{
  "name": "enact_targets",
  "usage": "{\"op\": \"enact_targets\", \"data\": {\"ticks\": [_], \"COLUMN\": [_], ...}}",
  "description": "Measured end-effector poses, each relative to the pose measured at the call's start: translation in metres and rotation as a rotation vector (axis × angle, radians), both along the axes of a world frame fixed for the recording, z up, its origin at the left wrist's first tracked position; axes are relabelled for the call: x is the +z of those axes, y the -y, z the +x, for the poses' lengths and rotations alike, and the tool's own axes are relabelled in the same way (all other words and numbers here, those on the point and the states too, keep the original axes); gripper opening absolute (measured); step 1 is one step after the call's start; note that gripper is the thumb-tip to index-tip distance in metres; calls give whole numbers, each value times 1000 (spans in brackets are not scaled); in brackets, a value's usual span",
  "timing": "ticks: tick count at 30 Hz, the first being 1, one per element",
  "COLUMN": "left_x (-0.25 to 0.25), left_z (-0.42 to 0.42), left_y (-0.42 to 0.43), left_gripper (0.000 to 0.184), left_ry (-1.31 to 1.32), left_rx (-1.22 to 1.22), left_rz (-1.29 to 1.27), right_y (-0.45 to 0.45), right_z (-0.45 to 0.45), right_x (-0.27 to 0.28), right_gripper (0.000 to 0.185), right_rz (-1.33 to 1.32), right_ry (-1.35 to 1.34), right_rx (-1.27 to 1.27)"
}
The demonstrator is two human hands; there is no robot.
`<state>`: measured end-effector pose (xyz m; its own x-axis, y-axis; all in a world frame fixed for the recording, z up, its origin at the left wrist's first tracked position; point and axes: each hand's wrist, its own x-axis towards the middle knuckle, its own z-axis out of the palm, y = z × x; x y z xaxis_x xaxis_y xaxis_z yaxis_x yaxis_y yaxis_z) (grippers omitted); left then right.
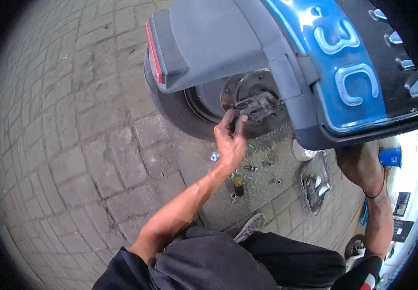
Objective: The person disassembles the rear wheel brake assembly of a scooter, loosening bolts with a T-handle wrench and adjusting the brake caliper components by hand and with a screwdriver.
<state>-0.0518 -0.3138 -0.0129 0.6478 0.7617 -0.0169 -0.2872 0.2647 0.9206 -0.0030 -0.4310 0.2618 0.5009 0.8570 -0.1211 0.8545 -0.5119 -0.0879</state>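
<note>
A scooter's rear wheel shows under a grey fender, with a brake caliper in front of its brake disc. My left hand is at the caliper's lower left edge, its blackened fingertips bent against the metal part. Whether a small piece sits between those fingertips is too unclear to tell. Over on the right, my right hand reaches up beneath the rear bumper and the blue licence plate; its fingers are hidden there.
On the metal tread plate lie a yellow and black screwdriver, several bolts and sockets. An open plastic bag with parts rests right of them. My shoe is below. A blue container stands at far right.
</note>
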Motion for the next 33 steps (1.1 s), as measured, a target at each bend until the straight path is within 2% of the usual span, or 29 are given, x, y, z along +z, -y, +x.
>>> {"op": "enact_targets", "data": {"ticks": [3, 6, 7, 9, 10, 12, 13, 15, 18, 20, 22, 23, 24, 28, 30, 31, 32, 33], "left_x": [0, -13, -11, 9, 16, 12, 5, 15, 27, 18, 20, 17, 15, 3, 12, 16, 21, 29], "left_z": [4, 6, 5, 3, 3, 5, 5, 5, 5, 4, 3, 2, 4, 6, -7, -11, -13, -20], "left_y": [3, 9, 11, 5, 8, 11, 13, 10, 9, 12, 13, 15, 14, 15, -6, -12, -17, -27], "left_gripper": [15, 16, 16, 16, 16, 17, 18, 19, 20, 20, 21, 22, 22, 22, 21, 21, 21, 31], "left_ry": [34, 172, 90, 17, 43, 59, 118, 192, 33, 111, 88, 66, 52, 96, -77, -43, -4, -64], "left_rx": [27, -58, -21, 16, 63, 114, 96, 70, 109, 90, 81, 68, 57, 55, -108, -61, -13, -135], "left_rz": [-29, -404, -213, -10, -40, -80, -225, -357, -96, -98, -116, -114, -112, -180, -75, -46, -15, 124], "right_y": [-3, -7, -11, -18, -21, -28, -28, -27, -31, -33, -26, -23, -19, 20, 36, 58, 78, 98], "right_z": [-1, -3, -4, -4, -5, -14, -15, -16, -17, -25, -20, -13, -14, -17, -29, -37, -43, -47], "right_x": [1, 4, 5, 5, 4, 9, 9, 10, 6, 5, 1, -3, -4, -13, 4, -7, -18, -31], "right_gripper": [25, 24, 24, 22, 20, 18, 19, 20, 23, 20, 19, 20, 20, 31, 47, 53, 53, 48], "right_rz": [13, 54, 35, -21, -60, -62, -21, 33, -73, 55, 21, -45, -34, 142, 203, 351, 372, 412], "right_ry": [72, 40, 21, -5, -12, -77, -23, 44, -15, 17, -44, 7, 20, 13, -314, -313, -309, -319], "right_rx": [21, -42, -79, -80, -43, -167, -107, -52, -72, -64, -214, -55, -57, -172, -615, -611, -624, -644]}}
